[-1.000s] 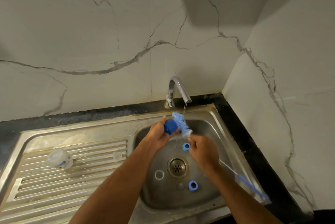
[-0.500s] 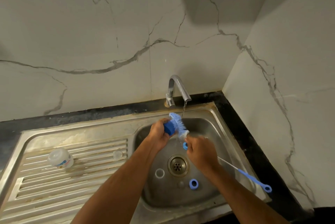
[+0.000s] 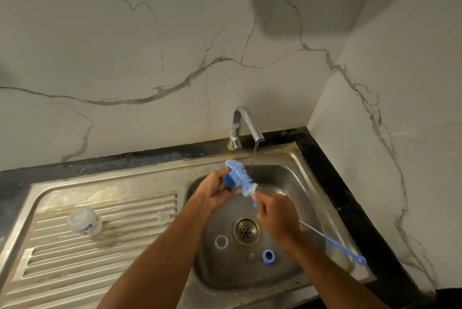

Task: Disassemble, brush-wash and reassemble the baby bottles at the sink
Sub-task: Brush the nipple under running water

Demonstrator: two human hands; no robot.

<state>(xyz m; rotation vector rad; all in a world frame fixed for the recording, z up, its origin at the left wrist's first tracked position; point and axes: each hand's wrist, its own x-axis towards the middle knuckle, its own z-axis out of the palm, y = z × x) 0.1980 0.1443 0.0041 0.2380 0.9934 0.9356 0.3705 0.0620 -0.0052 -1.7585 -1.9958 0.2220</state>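
- Dim, warm indoor light, with a greenish-grey cast over the marble wall point(image 3: 150, 33).
- A broad soft shadow darkens the wall's top centre.
- Soft glare on the steel drainboard point(image 3: 100, 246) and tap point(image 3: 246, 123).
- Wide-angle bending curves the counter edge point(image 3: 75, 163) and the corner.
- Focus is fair; fine detail is smeared.

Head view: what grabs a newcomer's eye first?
The blue bottle brush, held up over the sink just left of the thin stream from the tap: the right hand grips its wire handle, while the left hand holds a blue ring against the bristles. Next, a clear bottle lying on the ribbed drainboard at left.
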